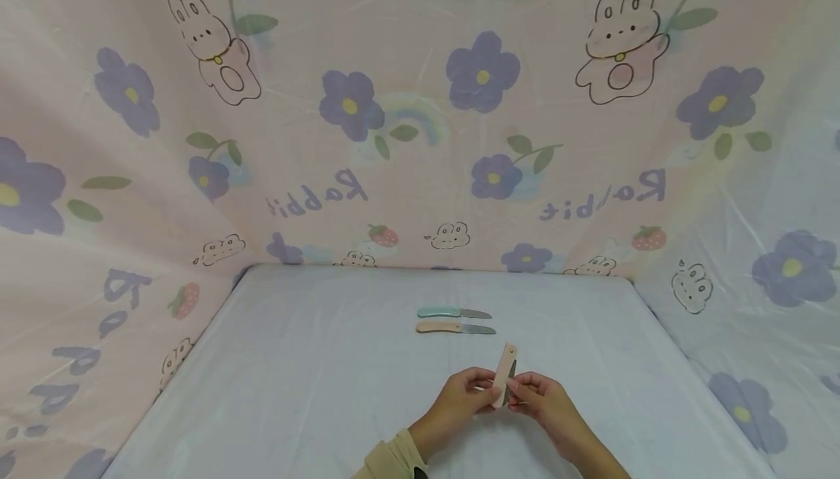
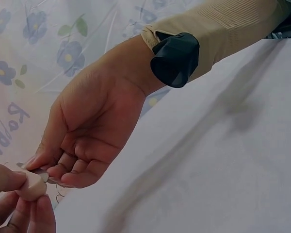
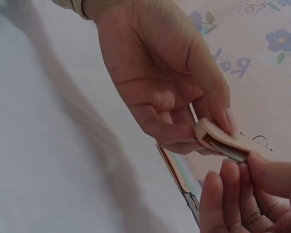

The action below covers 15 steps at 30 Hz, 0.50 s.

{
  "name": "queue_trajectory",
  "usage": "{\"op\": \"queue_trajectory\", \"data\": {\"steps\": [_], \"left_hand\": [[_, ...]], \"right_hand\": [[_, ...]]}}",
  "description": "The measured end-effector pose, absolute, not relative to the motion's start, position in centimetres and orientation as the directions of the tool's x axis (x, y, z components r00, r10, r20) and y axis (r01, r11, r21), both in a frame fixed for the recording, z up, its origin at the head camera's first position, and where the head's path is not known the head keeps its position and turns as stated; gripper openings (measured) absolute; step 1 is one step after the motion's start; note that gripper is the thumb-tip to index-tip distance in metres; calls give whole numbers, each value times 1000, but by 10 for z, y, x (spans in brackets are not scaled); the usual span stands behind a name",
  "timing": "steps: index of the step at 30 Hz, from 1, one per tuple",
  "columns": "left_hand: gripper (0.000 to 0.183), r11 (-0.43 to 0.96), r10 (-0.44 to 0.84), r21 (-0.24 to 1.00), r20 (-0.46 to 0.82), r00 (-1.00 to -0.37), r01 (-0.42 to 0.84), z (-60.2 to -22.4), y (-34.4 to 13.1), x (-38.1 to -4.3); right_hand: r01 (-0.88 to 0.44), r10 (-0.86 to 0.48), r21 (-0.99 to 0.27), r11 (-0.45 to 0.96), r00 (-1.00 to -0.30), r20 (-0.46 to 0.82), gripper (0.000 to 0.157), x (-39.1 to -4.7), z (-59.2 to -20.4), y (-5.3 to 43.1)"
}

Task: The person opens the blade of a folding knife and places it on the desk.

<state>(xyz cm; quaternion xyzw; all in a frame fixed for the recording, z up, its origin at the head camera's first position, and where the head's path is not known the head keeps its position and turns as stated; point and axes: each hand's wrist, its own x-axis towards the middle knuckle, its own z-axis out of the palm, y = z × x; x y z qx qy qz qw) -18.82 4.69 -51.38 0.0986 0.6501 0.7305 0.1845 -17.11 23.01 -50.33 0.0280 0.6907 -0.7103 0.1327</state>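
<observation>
My left hand (image 1: 459, 395) grips the lower end of a peach-handled folding knife (image 1: 504, 371), its thumb on the handle's side. The knife is held above the table, its pivot end pointing up and away. The metal blade (image 1: 512, 371) is partly out of the handle slot. My right hand (image 1: 545, 395) pinches this blade between thumb and fingers. The right wrist view shows the slotted handle (image 3: 218, 133) in the left fingers and the blade edge at the right fingertips. In the left wrist view, the right hand (image 2: 97, 116) faces the handle's end (image 2: 33, 188).
Two unfolded knives lie side by side beyond my hands: a mint-green one (image 1: 440, 312) and a peach one (image 1: 438, 328), blades to the right. A white cloth covers the table (image 1: 295, 377). Curtains (image 1: 407, 158) with rabbits and flowers enclose its back and sides.
</observation>
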Motion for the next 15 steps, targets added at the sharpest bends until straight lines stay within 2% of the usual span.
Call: {"op": "queue_trajectory", "data": {"steps": [7,15], "left_hand": [[25,-107,407,988,-61,-911,-114,-510,39,-190],[25,-98,434,991,-40,-900,-91,-513,33,-191]], "right_hand": [[213,-219,-977,0,-953,-208,30,-171,-502,231],[230,-296,-971,-57,-933,-204,27,-169,-503,230]]}}
